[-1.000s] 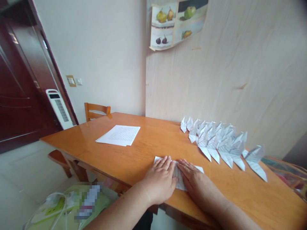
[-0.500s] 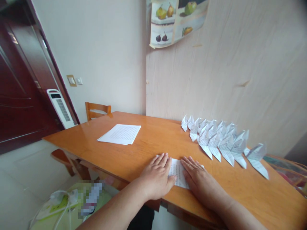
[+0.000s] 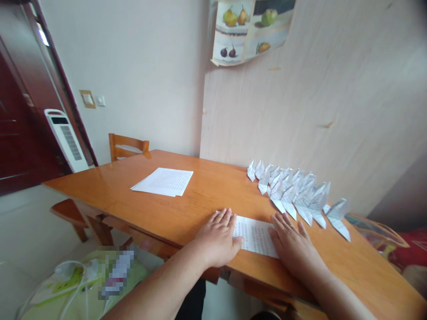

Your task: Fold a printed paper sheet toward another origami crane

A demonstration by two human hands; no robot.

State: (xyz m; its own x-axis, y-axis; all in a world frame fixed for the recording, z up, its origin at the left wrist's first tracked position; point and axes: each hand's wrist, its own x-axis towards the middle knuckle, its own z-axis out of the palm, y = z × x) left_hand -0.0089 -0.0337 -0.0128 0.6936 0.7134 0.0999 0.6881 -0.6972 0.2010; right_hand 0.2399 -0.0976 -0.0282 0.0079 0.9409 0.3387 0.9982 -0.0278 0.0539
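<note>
Running in from the left, the table's (image 3: 100, 186) near edge slants down past the left hand (image 3: 218, 240), with a broad stretch of wood between that hand and the stack (image 3: 163, 181); palm down it rests on the sheet's (image 3: 255, 235) left end, fingers stretched, grasping nothing; the sheet lies flat close to the near edge, its print showing between the hands; over its right end lies the right hand (image 3: 292, 238), palm down too, fingers extended, nothing pinched; around them, heater (image 3: 68, 140) at far left, then chair (image 3: 129, 144) behind the table; at right, folded papers (image 3: 290, 194) crowd in rows near the wall (image 3: 300, 102), blocking the far side, the rightmost a little apart.
</note>
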